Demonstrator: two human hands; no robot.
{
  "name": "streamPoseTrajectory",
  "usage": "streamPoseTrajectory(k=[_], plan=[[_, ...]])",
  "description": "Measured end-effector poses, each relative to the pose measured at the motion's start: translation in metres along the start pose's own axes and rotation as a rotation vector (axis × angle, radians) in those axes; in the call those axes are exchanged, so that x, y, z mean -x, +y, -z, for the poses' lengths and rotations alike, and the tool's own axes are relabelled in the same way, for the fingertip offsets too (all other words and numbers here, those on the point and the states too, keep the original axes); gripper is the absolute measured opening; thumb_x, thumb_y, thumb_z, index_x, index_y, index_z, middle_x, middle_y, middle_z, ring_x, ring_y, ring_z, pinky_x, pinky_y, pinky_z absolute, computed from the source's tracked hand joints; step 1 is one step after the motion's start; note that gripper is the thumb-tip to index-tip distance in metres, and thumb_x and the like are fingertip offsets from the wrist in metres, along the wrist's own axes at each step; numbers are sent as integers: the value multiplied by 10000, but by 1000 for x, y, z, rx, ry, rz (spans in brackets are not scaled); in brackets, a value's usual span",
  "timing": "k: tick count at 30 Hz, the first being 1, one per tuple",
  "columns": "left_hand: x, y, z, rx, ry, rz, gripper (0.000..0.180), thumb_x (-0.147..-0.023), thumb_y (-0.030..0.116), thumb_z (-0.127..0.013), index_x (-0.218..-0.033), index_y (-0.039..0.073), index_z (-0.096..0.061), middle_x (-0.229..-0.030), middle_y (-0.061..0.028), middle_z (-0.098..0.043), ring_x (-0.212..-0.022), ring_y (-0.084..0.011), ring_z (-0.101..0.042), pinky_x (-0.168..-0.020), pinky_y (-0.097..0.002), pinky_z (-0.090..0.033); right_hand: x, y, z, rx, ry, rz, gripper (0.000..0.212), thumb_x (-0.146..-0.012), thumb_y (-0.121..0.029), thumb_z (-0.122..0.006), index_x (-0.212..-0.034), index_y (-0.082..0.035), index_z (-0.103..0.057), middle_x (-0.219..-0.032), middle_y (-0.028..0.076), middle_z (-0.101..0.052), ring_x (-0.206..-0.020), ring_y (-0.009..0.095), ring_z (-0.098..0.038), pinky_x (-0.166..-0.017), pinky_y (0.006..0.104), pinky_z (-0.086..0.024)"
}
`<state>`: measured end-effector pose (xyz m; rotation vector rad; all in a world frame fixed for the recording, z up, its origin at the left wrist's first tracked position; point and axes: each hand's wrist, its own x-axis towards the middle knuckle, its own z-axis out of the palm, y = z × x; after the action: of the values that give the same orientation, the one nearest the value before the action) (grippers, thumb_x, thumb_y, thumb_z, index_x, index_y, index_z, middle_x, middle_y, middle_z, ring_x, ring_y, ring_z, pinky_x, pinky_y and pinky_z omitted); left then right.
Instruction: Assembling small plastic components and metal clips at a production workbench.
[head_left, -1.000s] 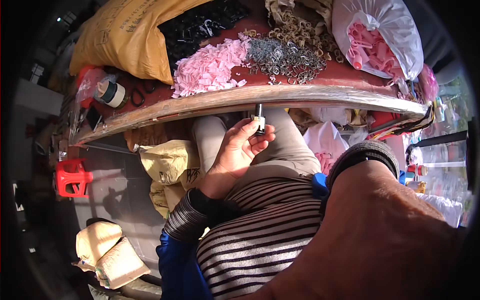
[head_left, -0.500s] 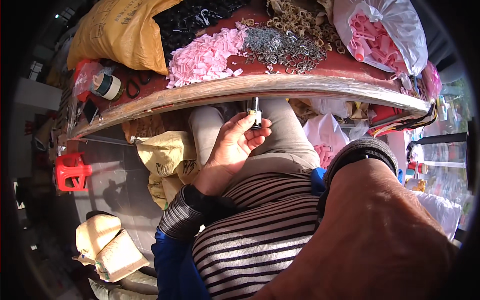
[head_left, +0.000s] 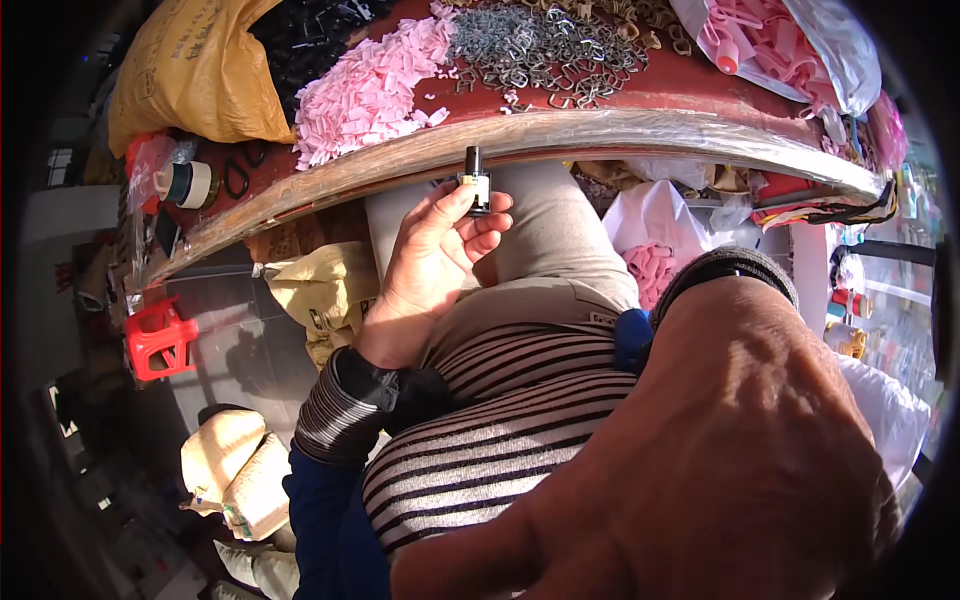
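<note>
My left hand is closed over my lap, with thumb and fingers pinching a small bottle. The bottle is dark with a pale label and a narrow black cap pointing up toward the table edge. Looming large and close at the lower right is my right hand, back of the hand showing. Part of a finger stretches across my striped shirt; the other fingers run out of the picture or are hidden, so any hold there does not show.
On the red table lie heaps of pink pieces, metal buckles and black parts. A yellow sack and a clear bag of pink parts flank them. A red stool stands at left.
The view has shifted. My left hand, still gripping the bottle, appears higher and slightly left. My right hand has come further into view, with part of a finger now showing over the shirt.
</note>
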<state>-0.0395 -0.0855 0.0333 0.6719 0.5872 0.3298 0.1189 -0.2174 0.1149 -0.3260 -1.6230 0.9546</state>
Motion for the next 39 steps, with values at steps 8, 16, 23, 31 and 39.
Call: streamPoseTrajectory(k=[8, 16, 23, 31, 39], plan=[[-52, 30, 8, -268, 84, -257, 222, -824, 163, -526, -989, 14, -519, -902, -94, -582, -764, -145, -574, -672, -233, -462, -33, 14, 94, 29, -18, -42, 402, -738, -258, -624, -1007, 31, -548, -1017, 195, -516, -832, 254, -548, -677, 334, -454], [-85, 48, 64, -938, 34, -449, 296, -724, -17, -573, -1003, -53, -484, -865, -73, -582, -760, -107, -557, -705, -247, -449, -22, 84, 332, 1268, 362, -816, 286, -796, -202, -533, -1027, -34, -540, -888, 110, -558, -758, 190, -560, -675, 295, -451], [-92, 75, 70, -1002, -52, -233, 318, -689, 13, -613, -981, -37, -500, -806, -79, -588, -715, -126, -564, -646, -248, -454, -38, 188, 493, 1726, -88, -1204, 295, -784, -204, -498, -1010, -18, -538, -978, 181, -535, -946, 315, -504, -796, 381, -409], [-106, 90, 53, -1188, -34, -305, 379, -619, 110, -695, -958, 27, -545, -772, -100, -597, -663, -197, -587, -587, -272, -464, 8, 258, 665, 1362, 390, -574, 404, -804, -257, -490, -1154, -58, -460, -1120, 145, -504, -1067, 246, -453, -897, 316, -350], [-69, 84, 54, -1229, -7, -85, 371, -593, 147, -718, -914, 44, -564, -767, -75, -609, -665, -199, -598, -561, -266, -464, 86, 214, 945, 1390, 453, -743, 414, -789, -271, -524, -1140, -59, -475, -1088, 139, -530, -1027, 257, -480, -874, 329, -369]])
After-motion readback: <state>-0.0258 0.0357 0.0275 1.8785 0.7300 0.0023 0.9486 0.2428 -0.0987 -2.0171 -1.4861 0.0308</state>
